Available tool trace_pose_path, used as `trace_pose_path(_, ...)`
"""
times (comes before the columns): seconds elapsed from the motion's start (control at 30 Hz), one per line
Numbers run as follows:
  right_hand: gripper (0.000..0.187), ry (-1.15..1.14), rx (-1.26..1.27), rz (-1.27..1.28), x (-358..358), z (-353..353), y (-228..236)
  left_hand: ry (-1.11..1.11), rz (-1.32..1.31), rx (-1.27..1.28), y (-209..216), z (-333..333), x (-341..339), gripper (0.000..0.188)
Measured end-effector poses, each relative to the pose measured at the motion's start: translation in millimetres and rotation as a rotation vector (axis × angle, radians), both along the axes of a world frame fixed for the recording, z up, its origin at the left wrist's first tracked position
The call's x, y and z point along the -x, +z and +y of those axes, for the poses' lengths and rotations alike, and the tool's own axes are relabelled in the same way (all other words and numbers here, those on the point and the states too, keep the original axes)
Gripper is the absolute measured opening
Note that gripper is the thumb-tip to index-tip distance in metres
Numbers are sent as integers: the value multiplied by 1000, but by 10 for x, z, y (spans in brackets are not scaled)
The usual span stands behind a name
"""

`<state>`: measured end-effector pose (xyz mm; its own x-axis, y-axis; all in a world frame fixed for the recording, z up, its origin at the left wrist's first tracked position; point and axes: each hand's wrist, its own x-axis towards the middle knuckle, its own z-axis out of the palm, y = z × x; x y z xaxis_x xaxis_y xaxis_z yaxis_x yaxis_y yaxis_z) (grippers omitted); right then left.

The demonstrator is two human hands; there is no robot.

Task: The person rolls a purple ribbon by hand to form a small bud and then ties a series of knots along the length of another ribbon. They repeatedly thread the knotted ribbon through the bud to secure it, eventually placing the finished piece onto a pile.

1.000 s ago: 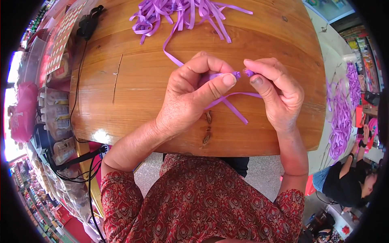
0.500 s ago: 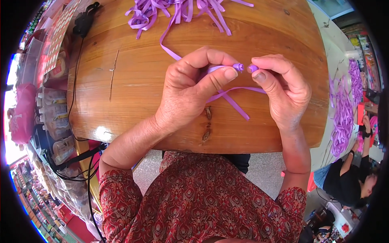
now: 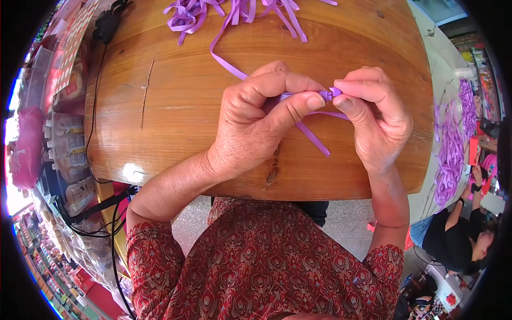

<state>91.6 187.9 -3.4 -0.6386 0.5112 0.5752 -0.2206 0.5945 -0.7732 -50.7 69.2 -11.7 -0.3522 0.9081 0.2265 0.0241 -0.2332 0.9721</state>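
Observation:
A thin purple ribbon, which looks like a lanyard (image 3: 313,140), is held above the wooden table. My left hand (image 3: 250,120) pinches one end between thumb and forefinger, with a small purple clasp piece (image 3: 327,95) showing at the fingertips. Facing it, a second purple clasp piece (image 3: 337,91) sits in the thumb-and-finger pinch of my right hand (image 3: 381,120). The two pieces meet end to end; whether they are locked together I cannot tell. One ribbon tail hangs below the hands, and another stretch runs from behind my left hand toward the far side.
A heap of purple ribbons (image 3: 186,18) lies on the far part of the wooden table (image 3: 186,133). More purple ribbons (image 3: 450,160) are spread on a pale surface at the right. A twisted wire (image 3: 145,93) lies at left, near a black cable. Another person (image 3: 458,234) is at the lower right.
My left hand has moved slightly right, bringing its clasp piece up against the one in my right hand. The gap between the pieces has closed.

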Motion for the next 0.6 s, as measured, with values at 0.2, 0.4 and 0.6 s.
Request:
trace_pose_path(0.2,18,10,-12,-57,-43,-15,11,28,20,8,2,22,-28,9)
trace_pose_path(0.4,19,-10,-102,-12,-13,0,23,57,-68,-73,-62,29,-34,6)
trace_pose_path(0.6,19,-22,-104,-18,-10,-8,26,38,-82,-53,-61,31,-31,6)
